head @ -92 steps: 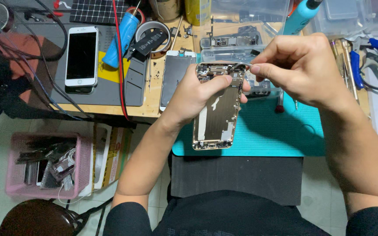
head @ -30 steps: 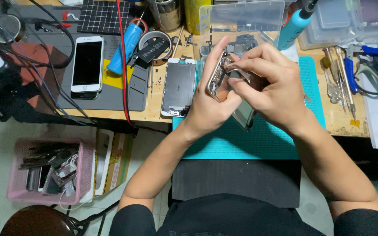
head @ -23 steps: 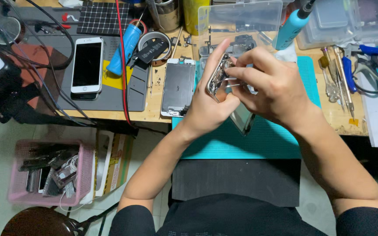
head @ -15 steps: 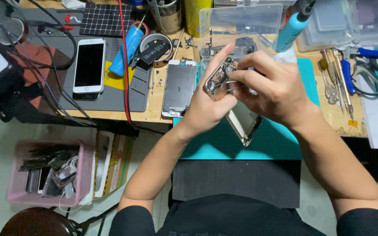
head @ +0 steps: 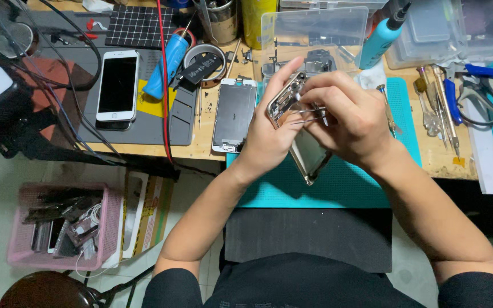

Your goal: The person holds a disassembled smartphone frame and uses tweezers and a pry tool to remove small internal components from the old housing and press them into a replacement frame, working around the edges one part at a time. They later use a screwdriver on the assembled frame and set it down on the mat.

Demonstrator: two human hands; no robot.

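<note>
phone housing tipped up, tweezers working inside

compared with three seconds back, phone housing (head: 298, 131) has gone from lying flat and face-on to tilted on edge, and both hands have risen slightly toward the back of the table (head: 201, 149). little change over the last half second.

left hand (head: 269, 134) is clenched around the housing's left edge, thumb up along its top corner. right hand (head: 352, 122) pinches thin metal tweezers (head: 306, 112), tips inside the upper part of the housing. housing is held in the air over the teal mat (head: 343, 185), not resting on it.

progress, judged: housing looks stripped, bare metal interior showing. detached screen panel (head: 234, 116) lies flat on the table just left of the hands. small-part work at the top end looks to be in hand; can't tell what the tweezers grip.

room: mat below the hands is open. clear plastic box (head: 315, 28) and blue tool (head: 380, 40) sit close behind, screwdrivers (head: 437, 105) to the right, white phone (head: 118, 85) well apart on the left. table's front edge is near the forearms.
</note>
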